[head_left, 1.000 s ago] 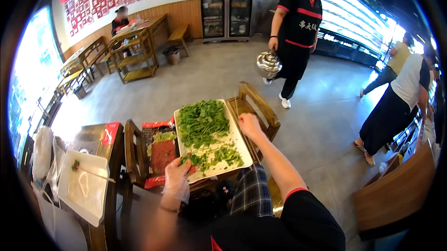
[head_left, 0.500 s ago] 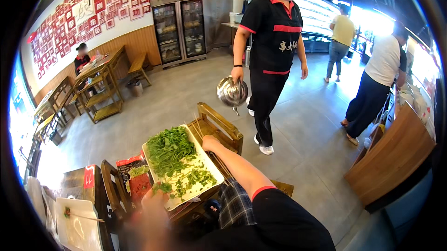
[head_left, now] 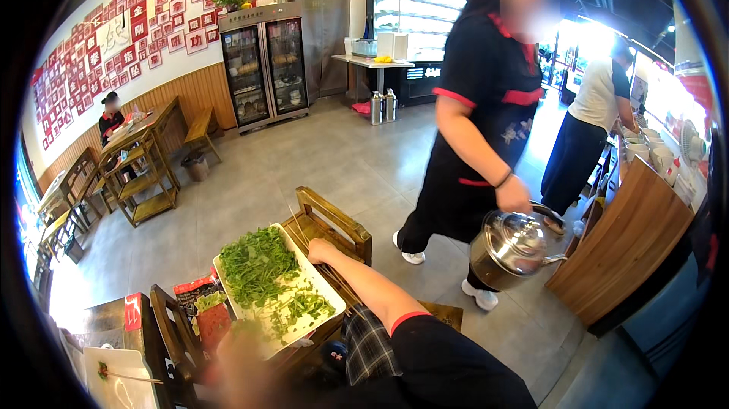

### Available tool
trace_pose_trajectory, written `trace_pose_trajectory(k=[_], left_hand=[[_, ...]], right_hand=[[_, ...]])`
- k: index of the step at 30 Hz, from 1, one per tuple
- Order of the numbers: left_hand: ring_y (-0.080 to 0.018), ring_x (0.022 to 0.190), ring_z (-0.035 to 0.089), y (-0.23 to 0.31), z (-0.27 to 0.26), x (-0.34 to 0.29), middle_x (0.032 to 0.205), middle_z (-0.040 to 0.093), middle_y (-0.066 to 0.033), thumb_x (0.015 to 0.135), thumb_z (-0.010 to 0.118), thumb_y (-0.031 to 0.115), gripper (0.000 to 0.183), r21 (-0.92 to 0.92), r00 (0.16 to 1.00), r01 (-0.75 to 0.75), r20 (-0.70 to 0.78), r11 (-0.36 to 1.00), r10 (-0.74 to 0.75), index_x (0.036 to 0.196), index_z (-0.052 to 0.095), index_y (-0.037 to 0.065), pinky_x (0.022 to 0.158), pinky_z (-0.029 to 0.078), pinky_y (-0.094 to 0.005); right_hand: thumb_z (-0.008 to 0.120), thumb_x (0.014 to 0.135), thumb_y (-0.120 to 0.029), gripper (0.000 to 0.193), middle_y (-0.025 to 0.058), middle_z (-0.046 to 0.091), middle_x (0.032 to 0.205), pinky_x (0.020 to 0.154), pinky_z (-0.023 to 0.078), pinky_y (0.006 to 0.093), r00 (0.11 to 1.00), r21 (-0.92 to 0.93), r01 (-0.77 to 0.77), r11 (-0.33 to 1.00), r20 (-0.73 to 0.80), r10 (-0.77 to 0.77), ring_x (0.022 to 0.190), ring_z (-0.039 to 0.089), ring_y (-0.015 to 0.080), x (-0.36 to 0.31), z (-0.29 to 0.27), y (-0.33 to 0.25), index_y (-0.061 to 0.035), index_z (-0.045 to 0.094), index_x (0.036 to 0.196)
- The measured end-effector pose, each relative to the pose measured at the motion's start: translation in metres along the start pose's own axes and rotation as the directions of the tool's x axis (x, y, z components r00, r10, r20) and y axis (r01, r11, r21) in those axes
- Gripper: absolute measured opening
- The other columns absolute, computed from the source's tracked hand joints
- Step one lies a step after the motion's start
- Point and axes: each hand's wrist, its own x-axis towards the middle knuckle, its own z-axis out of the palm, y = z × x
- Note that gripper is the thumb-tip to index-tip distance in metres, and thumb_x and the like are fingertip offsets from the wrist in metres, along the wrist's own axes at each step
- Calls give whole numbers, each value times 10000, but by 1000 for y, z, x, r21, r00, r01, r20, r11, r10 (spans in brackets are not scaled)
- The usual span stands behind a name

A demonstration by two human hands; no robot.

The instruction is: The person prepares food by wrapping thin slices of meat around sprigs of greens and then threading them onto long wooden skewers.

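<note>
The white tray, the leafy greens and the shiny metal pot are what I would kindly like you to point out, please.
White tray (head_left: 306,273): head view, on its bare inner surface near the right-hand rim.
Leafy greens (head_left: 260,265): head view, middle of the larger heap.
Shiny metal pot (head_left: 516,240): head view, on its lid.

free air over greens (head_left: 260,261), chair (head_left: 334,214) beside

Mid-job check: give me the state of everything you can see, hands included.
White tray: partly covered
Leafy greens: heaped at tray's far end, scattered nearer
Left hand: blurred at tray's near side, grip unclear
Right hand: beside tray's right edge, grip unclear
Lower-left tray: mostly bare, stick lying in it
Metal pot: lidded, carried
Glass-door cabinet: shut
Display case: lit
Fan: cannot tell if running
</note>
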Motion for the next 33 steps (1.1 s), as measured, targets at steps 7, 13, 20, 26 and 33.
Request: trace_pose_trajectory(k=[7,13,20,26,33], left_hand=[[-165,668,603,16,2,7,810,614,-84,825,549,19,140,-32,995,53,84,998,-50,957,547,-27,552,499,-214],[-138,693,604,54,7,7,823,625,-69,821,557,40,157,-127,988,149,-32,981,-154,967,558,-15,566,495,-196],[-146,781,591,50,-5,34,934,612,-72,841,504,53,232,-339,982,77,-135,937,-130,1071,527,28,659,490,-246],[-190,819,606,17,-18,43,943,608,-99,837,533,15,202,-398,986,72,-108,915,-124,1037,535,-20,702,517,-265],[-161,839,593,5,-3,20,958,595,-81,850,517,13,199,-429,983,181,41,885,-181,1047,520,-16,753,512,-282]], right_hand=[[516,735,-115,161,226,570,675,568,461,389,923,242,228,943,-363,-130,659,592,309,-6,-16,14,46,517,717],[422,892,-72,105,52,534,758,536,427,239,810,774,510,375,-285,-513,621,543,93,-80,-50,-23,17,447,941],[558,802,-105,204,95,647,833,652,457,261,719,312,676,668,-77,-691,731,596,138,-156,-63,-21,-39,632,981],[522,740,-56,192,125,626,811,669,477,331,614,151,774,615,58,-787,733,603,264,-192,-56,-58,-20,632,893],[542,752,-73,183,114,594,783,656,463,379,414,68,908,413,-2,-910,745,572,305,-191,3,-111,-40,627,911]])
